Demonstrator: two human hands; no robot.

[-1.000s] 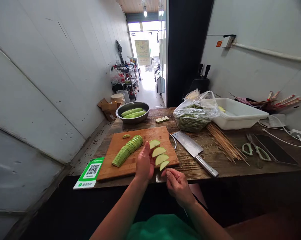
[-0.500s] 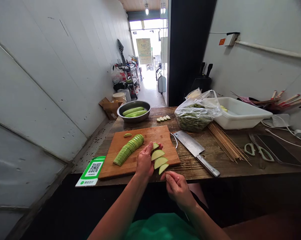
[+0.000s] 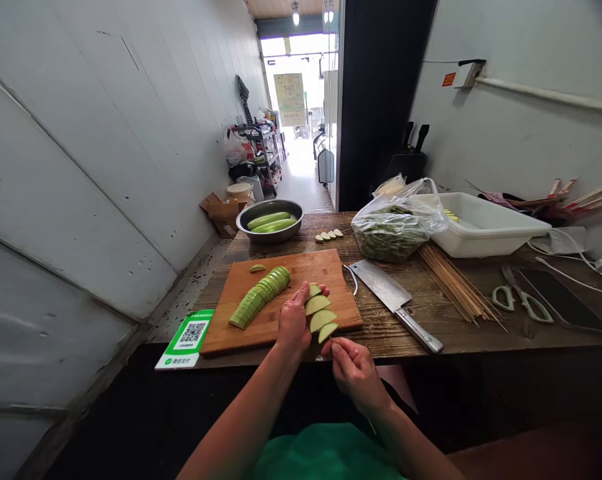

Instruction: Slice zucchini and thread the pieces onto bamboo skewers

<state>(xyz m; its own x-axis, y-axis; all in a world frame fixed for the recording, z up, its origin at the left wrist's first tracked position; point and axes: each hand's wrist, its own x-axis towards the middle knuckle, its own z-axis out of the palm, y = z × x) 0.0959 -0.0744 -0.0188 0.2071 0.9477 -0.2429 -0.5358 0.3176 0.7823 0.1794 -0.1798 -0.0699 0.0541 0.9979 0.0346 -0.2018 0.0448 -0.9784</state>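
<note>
My left hand is closed on the topmost of several half-round zucchini slices, which hang in a row over the front right of the wooden cutting board. Pinched in my right hand, just below the lowest slice, is a thin skewer running through the row; its lower end shows under my wrist. A sliced zucchini lies on the board in a leaning line, with one loose slice behind it.
Right of the board lies a cleaver, then bamboo skewers, scissors and a phone. Behind are a metal bowl of whole zucchini, a finished skewer's slices, a bag of greens and a white tub.
The camera view has shifted slightly, moving everything a little to the right. Both hands keep almost the same grip and position, and the slices sit nearly as before.
</note>
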